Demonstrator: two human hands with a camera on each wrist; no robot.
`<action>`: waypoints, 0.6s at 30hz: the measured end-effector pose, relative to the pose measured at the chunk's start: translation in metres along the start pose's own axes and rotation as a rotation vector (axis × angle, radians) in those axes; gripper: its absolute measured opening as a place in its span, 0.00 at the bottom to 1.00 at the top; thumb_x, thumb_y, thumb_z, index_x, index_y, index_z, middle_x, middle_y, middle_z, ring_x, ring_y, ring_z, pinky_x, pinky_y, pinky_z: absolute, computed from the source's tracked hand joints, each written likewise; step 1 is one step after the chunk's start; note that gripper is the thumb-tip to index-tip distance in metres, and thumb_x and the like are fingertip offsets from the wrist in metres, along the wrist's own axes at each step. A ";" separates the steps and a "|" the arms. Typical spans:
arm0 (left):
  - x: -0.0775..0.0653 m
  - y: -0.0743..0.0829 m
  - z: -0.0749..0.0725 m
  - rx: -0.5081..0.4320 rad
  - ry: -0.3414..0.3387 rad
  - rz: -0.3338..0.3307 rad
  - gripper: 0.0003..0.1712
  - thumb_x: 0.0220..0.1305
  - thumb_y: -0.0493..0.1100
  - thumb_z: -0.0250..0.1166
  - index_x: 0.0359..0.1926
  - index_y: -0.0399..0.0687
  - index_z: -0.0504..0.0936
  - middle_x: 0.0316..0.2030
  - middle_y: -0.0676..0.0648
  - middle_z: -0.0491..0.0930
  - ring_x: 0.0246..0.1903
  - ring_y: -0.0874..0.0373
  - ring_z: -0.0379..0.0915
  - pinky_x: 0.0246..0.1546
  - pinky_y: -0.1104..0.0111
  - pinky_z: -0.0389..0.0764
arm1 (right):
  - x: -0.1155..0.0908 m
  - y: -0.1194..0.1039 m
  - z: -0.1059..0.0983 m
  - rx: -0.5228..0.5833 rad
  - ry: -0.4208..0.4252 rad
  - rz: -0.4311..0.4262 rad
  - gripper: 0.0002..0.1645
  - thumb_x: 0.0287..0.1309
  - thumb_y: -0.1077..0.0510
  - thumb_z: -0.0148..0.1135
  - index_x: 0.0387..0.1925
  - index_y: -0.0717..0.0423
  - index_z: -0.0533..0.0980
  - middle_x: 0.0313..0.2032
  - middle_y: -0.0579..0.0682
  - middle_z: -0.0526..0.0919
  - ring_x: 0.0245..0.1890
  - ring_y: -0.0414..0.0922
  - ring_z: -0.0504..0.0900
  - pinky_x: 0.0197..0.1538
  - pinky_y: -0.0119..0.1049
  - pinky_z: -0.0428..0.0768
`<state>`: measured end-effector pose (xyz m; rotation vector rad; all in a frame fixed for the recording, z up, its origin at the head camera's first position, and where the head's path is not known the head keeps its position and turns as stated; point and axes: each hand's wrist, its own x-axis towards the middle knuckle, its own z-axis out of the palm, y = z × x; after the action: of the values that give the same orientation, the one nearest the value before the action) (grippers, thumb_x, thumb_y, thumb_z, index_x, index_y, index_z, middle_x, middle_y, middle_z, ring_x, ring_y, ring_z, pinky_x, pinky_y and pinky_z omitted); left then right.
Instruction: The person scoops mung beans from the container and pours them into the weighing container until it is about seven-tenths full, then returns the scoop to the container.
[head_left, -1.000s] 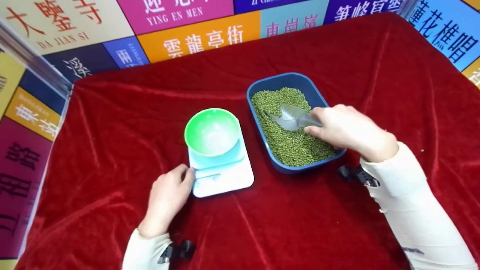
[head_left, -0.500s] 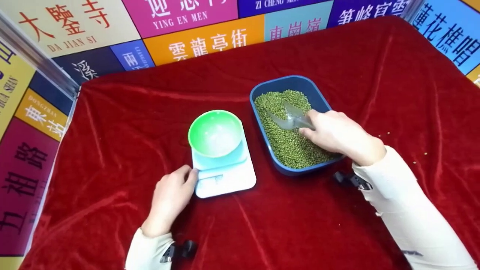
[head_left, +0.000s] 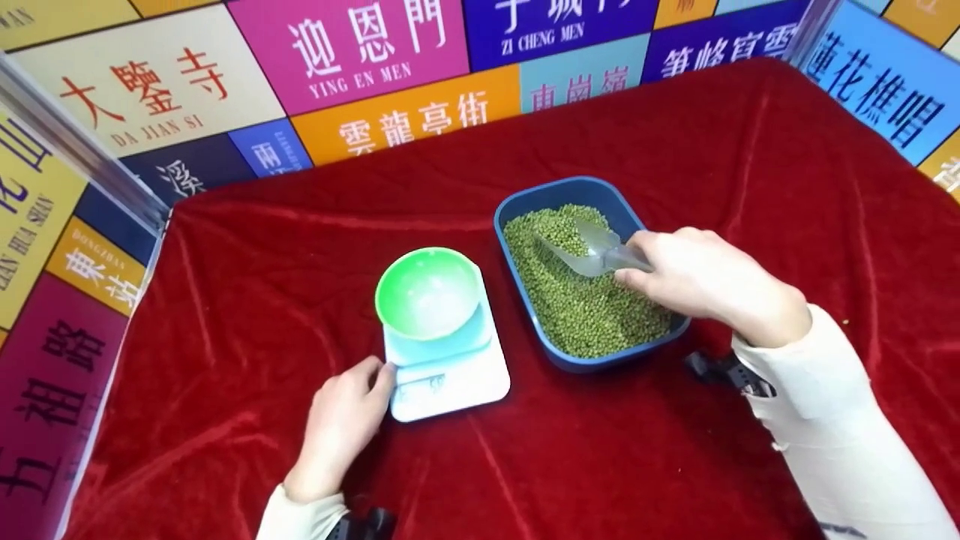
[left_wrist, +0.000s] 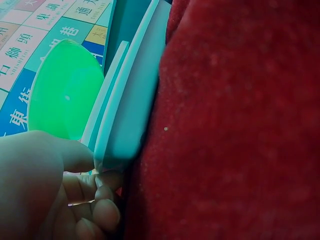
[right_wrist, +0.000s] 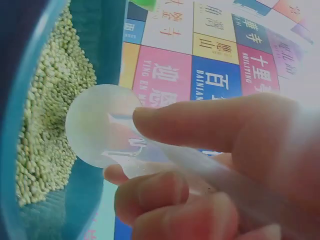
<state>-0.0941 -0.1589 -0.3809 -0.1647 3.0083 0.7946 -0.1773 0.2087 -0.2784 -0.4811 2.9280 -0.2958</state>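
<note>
My right hand grips the handle of a clear plastic scoop. The scoop's blade sits in green mung beans that fill much of a blue tub. In the right wrist view, the thumb lies along the scoop and the fingers curl below it. To the left, a green bowl stands on a white kitchen scale. My left hand holds the scale's left edge. Its thumb lies at the top of the edge of the scale and its fingers at the underside, in the left wrist view.
A red velvet cloth covers the table under everything. Behind it rise panels of coloured squares with Chinese lettering. A stray bean lies on the cloth to the right of the tub.
The head view has tilted, so the tub and scale appear lower. My right hand has shifted slightly right with the scoop, whose blade stays among the beans. The left hand keeps its hold.
</note>
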 end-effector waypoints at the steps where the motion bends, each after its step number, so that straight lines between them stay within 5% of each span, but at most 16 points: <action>1: 0.000 0.000 0.000 -0.002 0.000 -0.001 0.20 0.66 0.54 0.50 0.18 0.55 0.67 0.12 0.50 0.63 0.16 0.55 0.62 0.23 0.67 0.65 | -0.001 0.001 -0.001 -0.001 0.000 0.004 0.22 0.58 0.44 0.54 0.45 0.55 0.74 0.27 0.49 0.79 0.27 0.46 0.76 0.31 0.43 0.73; 18: 0.000 0.001 0.000 -0.001 0.009 0.014 0.20 0.66 0.53 0.50 0.18 0.54 0.68 0.12 0.51 0.64 0.17 0.55 0.63 0.24 0.66 0.66 | -0.010 0.004 -0.011 -0.040 0.007 0.013 0.18 0.56 0.44 0.56 0.37 0.54 0.75 0.24 0.48 0.77 0.26 0.48 0.75 0.30 0.44 0.72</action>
<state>-0.0944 -0.1583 -0.3808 -0.1475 3.0208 0.7994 -0.1713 0.2176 -0.2675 -0.4679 2.9478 -0.2377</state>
